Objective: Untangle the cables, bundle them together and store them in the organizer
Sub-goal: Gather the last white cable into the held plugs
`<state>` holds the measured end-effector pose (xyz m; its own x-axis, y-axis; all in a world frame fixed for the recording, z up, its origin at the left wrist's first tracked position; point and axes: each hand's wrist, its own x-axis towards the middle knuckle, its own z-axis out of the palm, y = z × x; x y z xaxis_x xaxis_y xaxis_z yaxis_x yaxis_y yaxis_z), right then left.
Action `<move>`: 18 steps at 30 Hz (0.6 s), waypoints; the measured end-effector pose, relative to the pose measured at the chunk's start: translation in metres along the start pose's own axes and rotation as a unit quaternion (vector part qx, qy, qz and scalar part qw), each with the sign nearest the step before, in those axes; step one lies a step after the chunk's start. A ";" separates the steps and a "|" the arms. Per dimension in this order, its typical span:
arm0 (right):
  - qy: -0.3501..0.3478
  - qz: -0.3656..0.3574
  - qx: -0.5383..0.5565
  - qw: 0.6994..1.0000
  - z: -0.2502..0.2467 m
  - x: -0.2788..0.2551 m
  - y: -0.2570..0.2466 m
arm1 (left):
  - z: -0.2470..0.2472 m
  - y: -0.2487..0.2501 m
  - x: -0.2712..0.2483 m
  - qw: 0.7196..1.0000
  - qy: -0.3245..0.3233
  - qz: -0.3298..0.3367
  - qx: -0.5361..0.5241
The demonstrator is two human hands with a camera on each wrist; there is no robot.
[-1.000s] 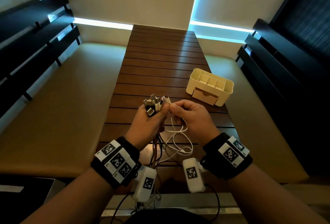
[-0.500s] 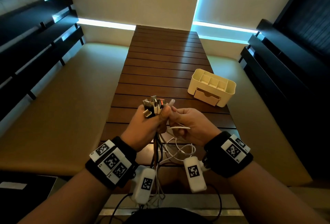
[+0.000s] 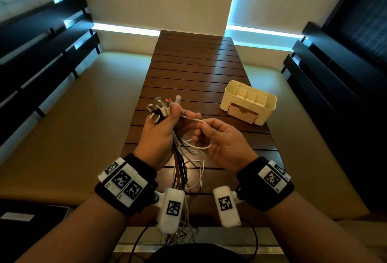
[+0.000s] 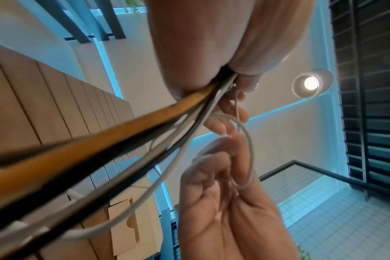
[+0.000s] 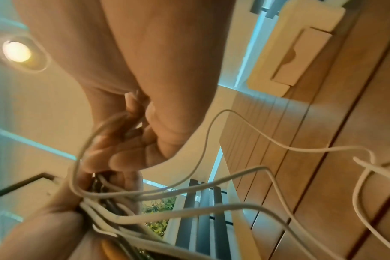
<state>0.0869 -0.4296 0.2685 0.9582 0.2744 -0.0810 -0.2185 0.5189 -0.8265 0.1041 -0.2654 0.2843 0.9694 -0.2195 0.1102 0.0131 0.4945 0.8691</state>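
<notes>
My left hand (image 3: 161, 128) grips a bundle of cables (image 3: 180, 170) upright above the table, with several plug ends (image 3: 160, 107) fanned out over its fist. The cables, brown, black and white (image 4: 114, 139), hang down toward my lap. My right hand (image 3: 217, 137) sits just right of it and pinches one thin white cable (image 3: 194, 120), which runs from the left fist to its fingertips and loops below (image 4: 245, 153). The cream organizer (image 3: 249, 101) with compartments and a small front drawer stands on the table, ahead and to the right of both hands.
The dark slatted wooden table (image 3: 194, 68) stretches ahead between two tan cushioned benches (image 3: 69, 120). Loose white cable ends (image 3: 199, 181) lie on the near table edge. Dark slatted backrests (image 3: 41, 57) line both sides.
My right hand has let go near the plug ends and slid rightward and down along the white cable, drawing it out from the bundle. The left hand has risen slightly with the plugs.
</notes>
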 end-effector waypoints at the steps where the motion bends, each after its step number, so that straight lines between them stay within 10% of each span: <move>1: -0.009 0.013 0.041 0.999 -0.001 0.000 0.000 | 0.000 0.001 0.001 1.000 0.009 -0.001 -0.020; 13: -0.045 0.090 -0.247 0.964 -0.017 -0.006 0.003 | -0.020 0.014 0.013 0.994 0.034 -0.026 -0.100; 18: -0.014 0.062 -0.433 0.899 -0.018 -0.007 -0.004 | -0.025 0.020 0.012 0.996 0.033 -0.015 -0.075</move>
<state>0.0843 -0.4481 0.2621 0.9287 0.3129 -0.1991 -0.0864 -0.3397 -0.9366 0.1222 -0.2371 0.2911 0.9820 -0.1829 0.0482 0.0749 0.6100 0.7889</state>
